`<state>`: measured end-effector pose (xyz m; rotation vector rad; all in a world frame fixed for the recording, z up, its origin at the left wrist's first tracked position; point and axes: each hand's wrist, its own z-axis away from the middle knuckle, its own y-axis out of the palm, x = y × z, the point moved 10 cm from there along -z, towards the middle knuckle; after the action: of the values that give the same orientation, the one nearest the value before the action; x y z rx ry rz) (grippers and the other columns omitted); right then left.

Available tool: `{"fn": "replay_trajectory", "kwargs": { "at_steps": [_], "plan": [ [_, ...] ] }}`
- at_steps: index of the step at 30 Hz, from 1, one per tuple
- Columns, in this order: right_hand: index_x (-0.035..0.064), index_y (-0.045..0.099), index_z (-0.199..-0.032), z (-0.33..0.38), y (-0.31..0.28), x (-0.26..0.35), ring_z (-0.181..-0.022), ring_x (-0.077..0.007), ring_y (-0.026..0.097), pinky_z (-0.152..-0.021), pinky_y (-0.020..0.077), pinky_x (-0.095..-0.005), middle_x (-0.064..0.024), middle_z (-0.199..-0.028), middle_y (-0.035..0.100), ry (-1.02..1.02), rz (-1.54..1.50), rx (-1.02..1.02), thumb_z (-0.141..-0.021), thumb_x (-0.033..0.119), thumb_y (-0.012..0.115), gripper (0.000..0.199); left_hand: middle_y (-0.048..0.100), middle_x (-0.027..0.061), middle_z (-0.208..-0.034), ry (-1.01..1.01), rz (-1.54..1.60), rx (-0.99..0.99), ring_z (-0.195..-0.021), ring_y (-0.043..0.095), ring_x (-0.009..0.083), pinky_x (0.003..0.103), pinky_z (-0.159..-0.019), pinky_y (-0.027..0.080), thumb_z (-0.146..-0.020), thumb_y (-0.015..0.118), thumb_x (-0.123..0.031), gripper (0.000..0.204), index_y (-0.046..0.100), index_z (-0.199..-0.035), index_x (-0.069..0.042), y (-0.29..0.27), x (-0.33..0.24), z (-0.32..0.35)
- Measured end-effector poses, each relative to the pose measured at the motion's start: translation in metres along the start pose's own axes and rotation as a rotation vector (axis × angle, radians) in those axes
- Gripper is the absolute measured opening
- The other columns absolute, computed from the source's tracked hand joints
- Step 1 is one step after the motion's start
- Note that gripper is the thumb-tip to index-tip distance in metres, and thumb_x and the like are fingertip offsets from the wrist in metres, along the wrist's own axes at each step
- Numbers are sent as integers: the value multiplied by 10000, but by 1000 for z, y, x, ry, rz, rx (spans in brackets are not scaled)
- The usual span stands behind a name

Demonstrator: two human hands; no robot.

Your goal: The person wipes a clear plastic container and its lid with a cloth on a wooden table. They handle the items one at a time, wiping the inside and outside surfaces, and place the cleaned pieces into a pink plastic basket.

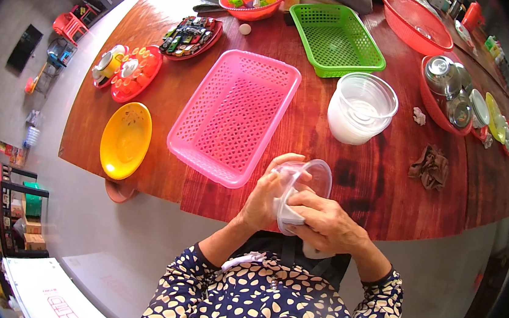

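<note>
My left hand (266,197) grips a clear plastic container (311,175) by its side, tilted, near the front edge of the wooden table (349,192). My right hand (328,221) presses a white cloth (291,214) against the container's lower part. A stack of clear plastic containers (362,108) stands on the table just beyond, to the right. An empty pink plastic basket (234,115) lies to the left of my hands.
A green basket (336,39), red baskets (416,21), a red bowl with steel cups (450,95), a yellow plate (125,139), a red tray (135,73), a tray of small items (191,35) and a brown rag (430,167) sit on the table.
</note>
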<state>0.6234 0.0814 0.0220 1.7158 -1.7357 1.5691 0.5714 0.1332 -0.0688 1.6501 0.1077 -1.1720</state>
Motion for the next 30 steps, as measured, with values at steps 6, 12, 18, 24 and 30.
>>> {"fn": "replay_trajectory", "kwargs": {
  "at_steps": [6,12,18,24,30],
  "plan": [
    [-30,624,-974,-16,1,-8,-964,-332,591,-821,506,-413,-179,-1048,592,-61,286,-293,-715,88,666,287,545,124,-1193,15,1,-15,-1109,545,212,354,-965,444,-943,431,-414,542,357,-1361,-76,5,-7,2],
    [-43,627,-1021,-20,5,-23,-963,-315,618,-760,554,-367,-200,-1069,602,111,698,-212,-743,87,628,306,516,105,-1264,-2,52,-121,-1148,525,202,348,-967,446,-952,430,-386,506,372,-1347,-76,-17,0,2],
    [-10,625,-973,-6,19,-41,-877,-303,606,-736,539,-399,-136,-1064,619,216,394,41,-766,93,627,231,569,139,-1159,-1,82,-129,-1042,581,219,354,-913,483,-966,399,-365,477,351,-1352,-89,-25,6,2],
    [8,645,-960,3,-15,-16,-919,-280,621,-777,525,-368,-137,-963,612,104,-183,-224,-704,9,700,261,575,156,-1139,-21,185,-99,-1006,606,264,389,-882,509,-956,420,-437,521,355,-1344,-95,-30,10,1],
    [52,684,-1077,-22,-17,21,-901,-273,590,-714,541,-349,-123,-1041,528,-230,661,-451,-587,85,777,500,475,123,-1301,49,75,-64,-1166,511,239,374,-988,438,-951,426,-469,602,332,-1392,-71,-3,-1,4]
  ]
}}
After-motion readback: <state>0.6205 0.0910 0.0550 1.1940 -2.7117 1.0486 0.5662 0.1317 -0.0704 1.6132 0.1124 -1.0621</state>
